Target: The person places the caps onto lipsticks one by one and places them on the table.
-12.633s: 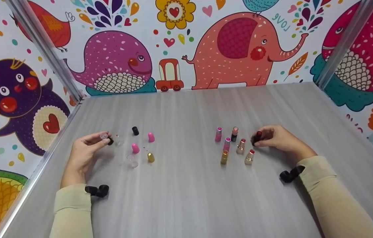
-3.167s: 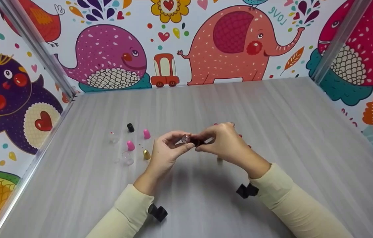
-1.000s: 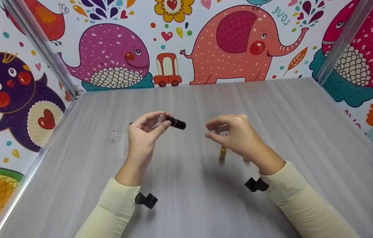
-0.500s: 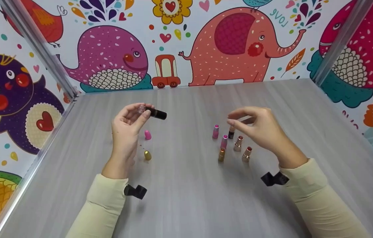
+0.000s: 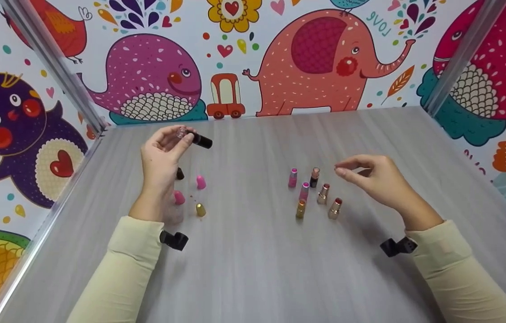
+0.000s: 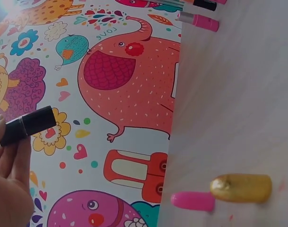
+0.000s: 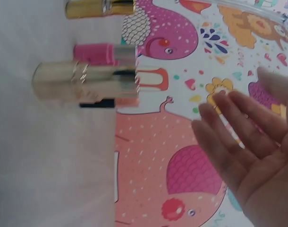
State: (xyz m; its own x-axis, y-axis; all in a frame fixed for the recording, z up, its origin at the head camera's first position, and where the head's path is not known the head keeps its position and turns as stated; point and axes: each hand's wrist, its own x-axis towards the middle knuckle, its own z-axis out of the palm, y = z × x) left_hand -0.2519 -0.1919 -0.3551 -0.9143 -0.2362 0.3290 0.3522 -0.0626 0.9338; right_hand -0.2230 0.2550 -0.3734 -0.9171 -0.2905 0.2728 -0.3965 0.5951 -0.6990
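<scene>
My left hand [image 5: 156, 154] is raised over the left part of the table and pinches a closed black lipstick [image 5: 201, 140] with a clear, faceted end. In the left wrist view the black tube [image 6: 33, 124] sticks out past the fingertips. My right hand [image 5: 381, 181] holds nothing; its fingers are loosely bent, to the right of several upright uncapped lipsticks. Among these are a pink one [image 5: 293, 178], a gold one [image 5: 300, 209], a black one with a rose-gold top [image 5: 314, 177] and a pale gold one [image 5: 335, 209].
Loose caps stand at the left: pink caps [image 5: 201, 182] [image 5: 179, 197], a gold cap [image 5: 200, 209] and a black cap [image 5: 180, 173], partly behind my left hand. Printed panels [image 5: 226, 54] wall the table's back and sides.
The black cap and black lipstick, earlier in separate hands, are joined. My right hand has let go and moved back right; my left hand has carried the lipstick left and farther away.
</scene>
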